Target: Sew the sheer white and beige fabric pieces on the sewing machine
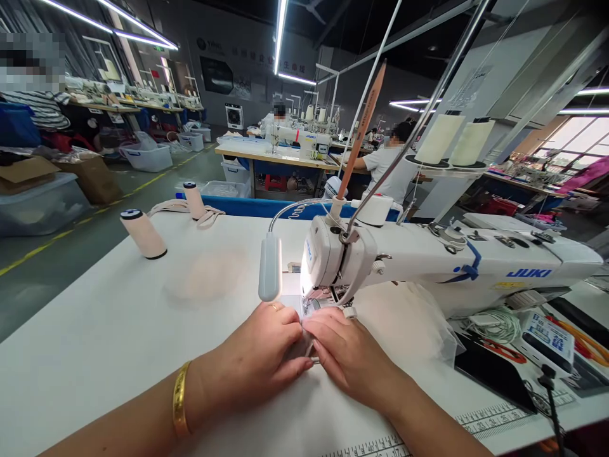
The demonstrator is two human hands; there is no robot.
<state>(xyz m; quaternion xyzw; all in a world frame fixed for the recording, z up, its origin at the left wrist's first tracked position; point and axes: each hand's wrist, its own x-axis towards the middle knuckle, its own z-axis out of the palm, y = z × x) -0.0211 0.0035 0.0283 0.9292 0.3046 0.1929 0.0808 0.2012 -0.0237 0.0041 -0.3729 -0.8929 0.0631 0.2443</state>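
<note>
At the needle area of a white JUKI sewing machine (404,244), my two hands meet over a small piece of thin, pale fabric (299,348). My left hand (261,346), a gold bracelet on its wrist, has thumb and fingers closed on the fabric's left side. My right hand (349,355) presses and pinches the right side with curled fingers close to the presser foot. Most of the fabric is hidden beneath the hands. A small lamp (270,270) on a bendy neck lights the spot from the left.
Sheer pale fabric pieces (207,276) lie left on the white table (95,330), more sheer fabric (404,320) right. Two peach thread cones (143,235) stand at the back left. A black tablet-like object (495,371) and cables lie right. Co-workers sit at machines beyond.
</note>
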